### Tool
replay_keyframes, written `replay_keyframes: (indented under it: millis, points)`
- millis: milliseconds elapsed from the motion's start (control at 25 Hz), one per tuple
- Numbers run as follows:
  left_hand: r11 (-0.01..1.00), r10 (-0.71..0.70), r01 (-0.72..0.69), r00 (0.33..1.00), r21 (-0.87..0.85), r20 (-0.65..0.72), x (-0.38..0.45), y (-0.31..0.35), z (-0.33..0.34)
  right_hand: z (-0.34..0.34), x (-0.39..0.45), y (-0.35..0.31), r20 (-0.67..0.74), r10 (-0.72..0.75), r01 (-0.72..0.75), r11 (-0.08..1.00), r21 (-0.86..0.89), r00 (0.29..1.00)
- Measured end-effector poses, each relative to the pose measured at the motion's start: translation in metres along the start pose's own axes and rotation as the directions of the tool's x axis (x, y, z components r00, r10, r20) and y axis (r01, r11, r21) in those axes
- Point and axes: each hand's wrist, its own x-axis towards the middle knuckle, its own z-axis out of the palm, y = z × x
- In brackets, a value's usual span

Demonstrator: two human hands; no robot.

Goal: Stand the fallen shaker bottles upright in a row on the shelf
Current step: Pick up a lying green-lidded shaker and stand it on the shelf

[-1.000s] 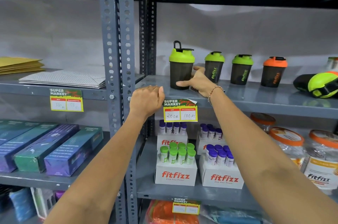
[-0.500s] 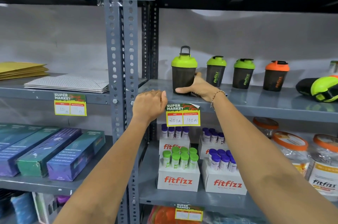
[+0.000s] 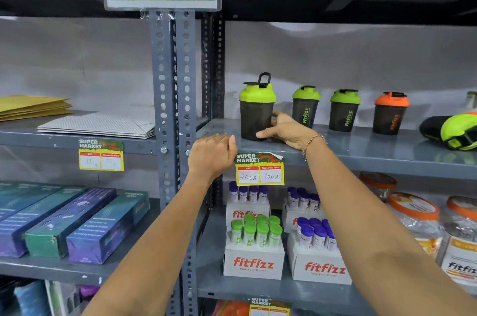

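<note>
Four shaker bottles stand upright on the grey shelf (image 3: 374,153). The nearest, a dark bottle with a green lid and raised black loop (image 3: 255,111), stands at the left, in front of the row. My right hand (image 3: 286,131) wraps its base, thumb in front and fingers behind. Behind it stand two green-lidded bottles (image 3: 305,106) (image 3: 344,110) and an orange-lidded one (image 3: 390,113). A green-lidded bottle (image 3: 451,132) lies on its side at the far right. My left hand (image 3: 211,153) is a closed fist on the shelf's front edge.
Grey perforated uprights (image 3: 171,109) stand left of the bottles. A price tag (image 3: 259,169) hangs under the shelf edge. Below are fitfizz tube boxes (image 3: 254,264) and orange-lidded jars (image 3: 413,217). Flat packs and coloured boxes (image 3: 103,228) fill the left bay.
My right hand has closed further around the base of the front green-lidded bottle. My left fist has stayed on the shelf edge. The view has tilted upward.
</note>
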Motion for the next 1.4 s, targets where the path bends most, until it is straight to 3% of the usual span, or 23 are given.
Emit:
replay_keyframes:
  millis: [160, 320, 520, 720, 920, 1160, 1400]
  points:
    - [1.000, 0.000, 0.000, 1.000, -0.001, 0.004, 0.001, 0.001, -0.004, 0.006, -0.002, -0.003, -0.017, -0.004, 0.000, 0.982, -0.186, 1.000]
    - [1.000, 0.012, -0.012, 1.000, -0.009, -0.009, 0.000, 0.001, -0.003, 0.001, -0.001, -0.001, -0.047, 0.016, -0.019, 0.998, -0.053, 0.999]
    - [1.000, 0.002, -0.002, 1.000, -0.016, -0.010, 0.000, 0.001, -0.002, 0.007, -0.007, -0.004, -0.041, 0.010, -0.017, 0.982, -0.186, 0.999]
    - [1.000, 0.017, -0.017, 0.999, -0.004, -0.036, 0.000, 0.000, 0.000, 0.002, -0.006, -0.004, 0.008, 0.008, -0.007, 0.996, -0.089, 1.000]
    - [1.000, 0.013, -0.013, 1.000, -0.007, -0.023, 0.000, -0.001, 0.001, 0.011, -0.007, -0.005, 0.069, -0.011, 0.032, 0.951, -0.306, 0.998]
    - [1.000, 0.010, -0.010, 1.000, -0.006, -0.029, 0.000, -0.001, 0.002, 0.000, -0.005, -0.004, 0.018, 0.024, -0.024, 0.999, 0.029, 1.000]
    - [1.000, 0.026, -0.026, 0.999, 0.001, -0.040, 0.000, -0.001, 0.003, 0.009, -0.002, -0.003, -0.021, -0.010, 0.003, 0.946, -0.325, 1.000]
